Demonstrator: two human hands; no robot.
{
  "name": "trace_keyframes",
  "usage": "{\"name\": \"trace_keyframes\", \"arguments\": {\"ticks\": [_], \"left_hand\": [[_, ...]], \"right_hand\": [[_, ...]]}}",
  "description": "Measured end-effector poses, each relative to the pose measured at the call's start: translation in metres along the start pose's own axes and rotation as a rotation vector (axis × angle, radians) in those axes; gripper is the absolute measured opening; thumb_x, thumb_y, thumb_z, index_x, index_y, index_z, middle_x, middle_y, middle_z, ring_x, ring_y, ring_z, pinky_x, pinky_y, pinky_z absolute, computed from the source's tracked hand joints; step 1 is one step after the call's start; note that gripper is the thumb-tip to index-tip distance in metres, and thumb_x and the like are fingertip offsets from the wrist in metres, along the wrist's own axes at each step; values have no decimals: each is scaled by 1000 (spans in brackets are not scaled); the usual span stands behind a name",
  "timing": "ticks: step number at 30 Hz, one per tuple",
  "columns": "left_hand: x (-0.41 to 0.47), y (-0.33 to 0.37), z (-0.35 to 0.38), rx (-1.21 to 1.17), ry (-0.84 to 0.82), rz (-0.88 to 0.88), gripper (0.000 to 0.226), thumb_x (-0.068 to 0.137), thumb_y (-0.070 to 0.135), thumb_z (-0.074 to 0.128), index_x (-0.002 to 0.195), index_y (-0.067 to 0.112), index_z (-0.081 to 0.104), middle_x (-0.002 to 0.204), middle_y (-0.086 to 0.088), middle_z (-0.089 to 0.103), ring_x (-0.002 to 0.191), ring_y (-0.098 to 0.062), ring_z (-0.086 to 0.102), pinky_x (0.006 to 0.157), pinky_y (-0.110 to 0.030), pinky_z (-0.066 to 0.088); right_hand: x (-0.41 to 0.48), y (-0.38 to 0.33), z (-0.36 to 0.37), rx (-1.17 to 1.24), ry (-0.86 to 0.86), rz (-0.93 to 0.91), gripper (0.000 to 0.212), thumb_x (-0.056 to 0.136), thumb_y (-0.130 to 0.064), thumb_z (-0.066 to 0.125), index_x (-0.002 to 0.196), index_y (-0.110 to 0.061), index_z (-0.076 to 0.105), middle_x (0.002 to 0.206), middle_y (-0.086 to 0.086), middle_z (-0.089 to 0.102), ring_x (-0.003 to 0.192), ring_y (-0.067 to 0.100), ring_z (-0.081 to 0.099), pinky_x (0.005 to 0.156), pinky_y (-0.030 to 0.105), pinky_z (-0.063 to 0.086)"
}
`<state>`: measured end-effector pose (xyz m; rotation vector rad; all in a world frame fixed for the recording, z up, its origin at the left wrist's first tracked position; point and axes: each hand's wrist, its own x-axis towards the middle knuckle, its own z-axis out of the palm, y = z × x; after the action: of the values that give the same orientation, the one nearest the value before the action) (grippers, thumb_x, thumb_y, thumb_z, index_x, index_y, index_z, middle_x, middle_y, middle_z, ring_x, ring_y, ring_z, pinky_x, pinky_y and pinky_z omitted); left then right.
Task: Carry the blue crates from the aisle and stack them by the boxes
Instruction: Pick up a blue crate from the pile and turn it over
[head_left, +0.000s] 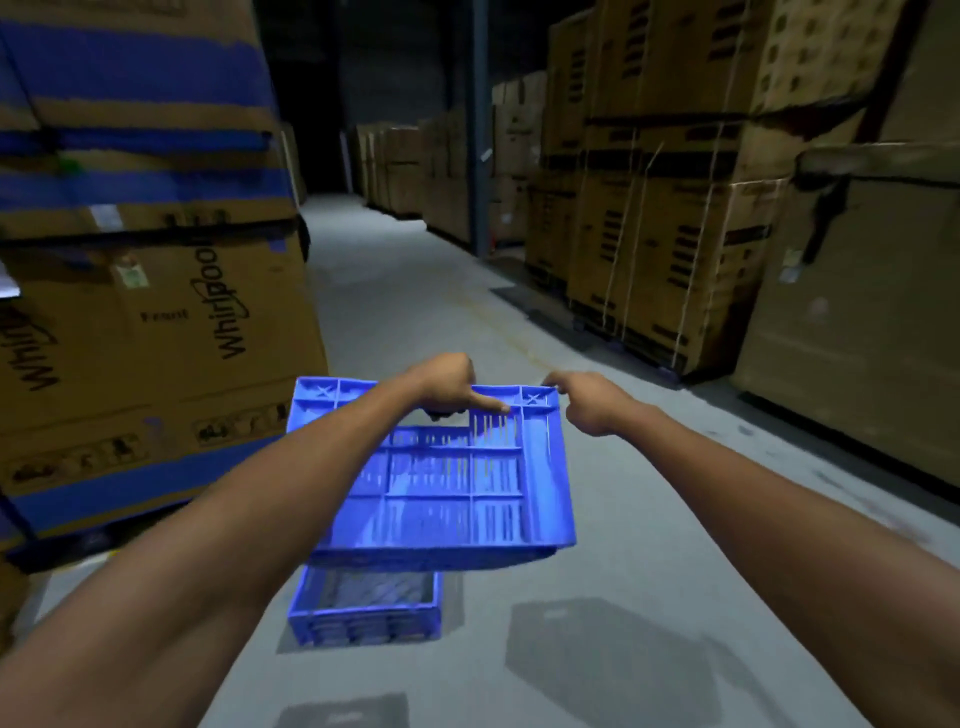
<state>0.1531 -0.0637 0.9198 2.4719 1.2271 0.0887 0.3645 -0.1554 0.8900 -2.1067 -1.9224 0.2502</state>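
Note:
I hold a blue slatted crate (457, 488) in the air, tilted with one ribbed side facing me. My left hand (449, 384) grips its far rim near the middle, index finger stretched along the edge. My right hand (592, 402) pinches the rim at the far right corner. Below it a second blue crate (363, 605) stands upright on the grey floor, its far part hidden by the held crate.
Large Whirlpool cardboard boxes (150, 332) with blue bands are stacked at the left. Strapped cardboard boxes on pallets (670, 249) line the right side. The concrete aisle (415, 291) runs ahead between them into the dark. Shadows lie on the floor near me.

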Motion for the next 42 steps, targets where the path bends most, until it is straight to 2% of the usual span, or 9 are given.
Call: {"name": "trace_keyframes", "arguments": {"ticks": [6,10,16,21,24,27,34,38,42], "left_hand": [[76,44,-26,51,111,119,75,65,81,63,52,8,53,43,-8,53,39,-21,47,46,-28,35],[134,80,-38,6,321,169,70,91,66,41,45,14,36,42,-1,38,41,-18,37,47,-30,25],[226,129,-61,-191,456,155,71,96,57,41,42,12,38,45,-6,37,44,-20,37,57,-37,31],[292,201,-66,-430,123,182,62,91,66,43,53,18,54,47,6,46,39,-7,37,46,-25,30],[347,237,-52,-158,-123,245,31,89,46,64,80,17,69,70,5,66,57,-5,60,50,-19,44],[416,259,-34,121,-245,293,21,80,29,75,88,14,63,85,-2,67,81,-18,64,74,-36,52],[585,305,-25,17,-156,585,34,77,24,82,98,4,64,84,-4,64,73,-12,55,60,-24,43],[669,356,-21,-188,-62,745,30,75,20,85,75,11,56,63,1,56,55,-7,46,49,-20,37],[752,407,-25,-126,-32,825,36,77,14,82,64,18,49,62,-2,56,61,-13,51,61,-30,41]], "right_hand": [[44,85,-10,20,-61,46,62,81,2,51,138,-23,52,126,7,63,112,27,60,88,36,52],[91,140,-34,469,-57,64,60,79,-16,60,138,-21,50,126,6,65,110,23,63,87,41,55],[140,202,-86,669,202,54,53,71,-57,49,96,-15,70,100,3,72,95,25,66,86,45,48],[172,237,-102,307,355,-91,34,69,-46,44,76,-15,57,78,6,67,77,30,64,63,42,44],[198,258,-103,206,311,-32,25,67,-38,53,83,-19,60,83,8,68,78,32,63,62,36,45],[233,297,-110,108,282,57,20,68,-30,59,82,-17,63,79,6,68,73,29,63,58,35,47],[315,417,-156,175,323,171,22,74,-24,66,59,-20,50,64,1,59,62,21,54,55,33,40],[340,508,-184,368,271,272,8,84,-20,69,83,-12,70,77,1,63,63,7,54,53,20,41],[347,594,-185,491,170,442,18,82,-19,72,96,-7,73,83,6,66,66,11,57,55,18,45]]}}
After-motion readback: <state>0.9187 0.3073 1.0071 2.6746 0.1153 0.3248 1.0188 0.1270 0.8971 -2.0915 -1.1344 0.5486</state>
